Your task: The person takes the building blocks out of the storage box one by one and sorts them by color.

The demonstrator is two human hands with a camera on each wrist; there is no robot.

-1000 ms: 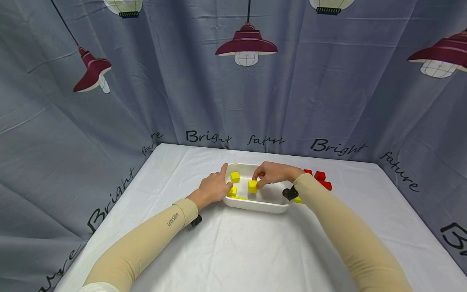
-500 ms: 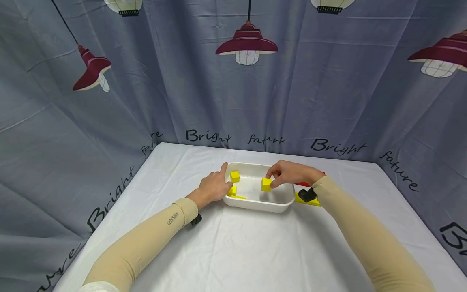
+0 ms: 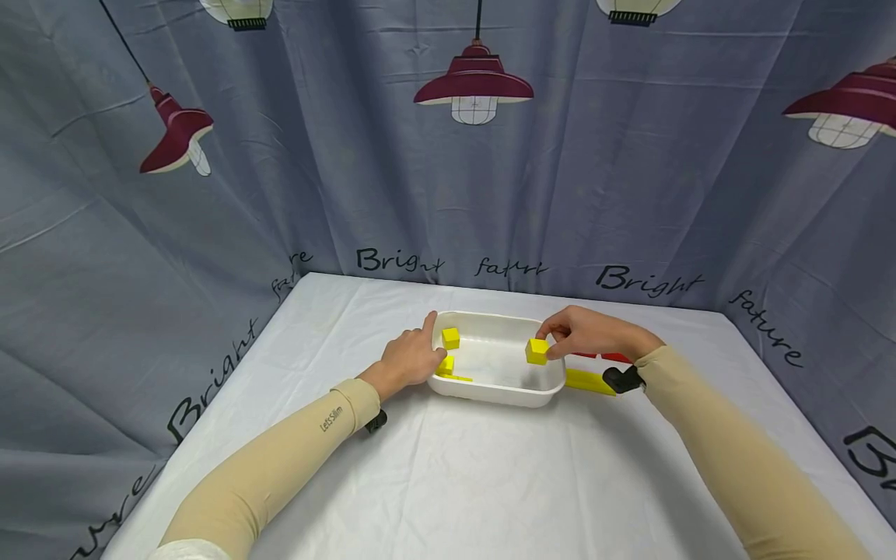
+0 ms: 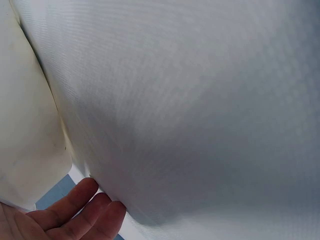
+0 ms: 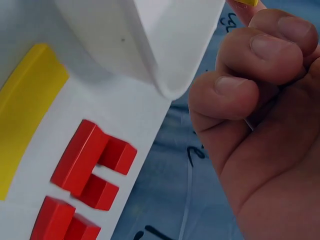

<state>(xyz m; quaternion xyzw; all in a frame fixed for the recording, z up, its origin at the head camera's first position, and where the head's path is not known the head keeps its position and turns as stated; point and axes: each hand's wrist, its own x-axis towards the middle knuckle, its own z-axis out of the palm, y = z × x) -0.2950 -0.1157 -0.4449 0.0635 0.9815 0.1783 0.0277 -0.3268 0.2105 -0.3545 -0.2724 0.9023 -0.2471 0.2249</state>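
Note:
A white tray stands on the table. My left hand holds its left end, the thumb over the rim and the index finger stretched along it. In the left wrist view, the other fingers lie outside, low by the table. My right hand pinches a yellow cube between thumb and fingers, above the tray's right end. Only an edge of the cube shows in the right wrist view, where the remaining fingers curl inward. Inside the tray's left end are a yellow cube, another yellow block and a thin yellow piece.
Right of the tray, outside it, lies a long yellow block. Several red blocks sit near it on the white cloth, partly hidden by my right hand in the head view. A grey curtain hangs behind the table.
My right hand has carried the yellow cube rightward, from the tray's middle to over its right end. The long yellow block has come into fuller view. My left hand has stayed put.

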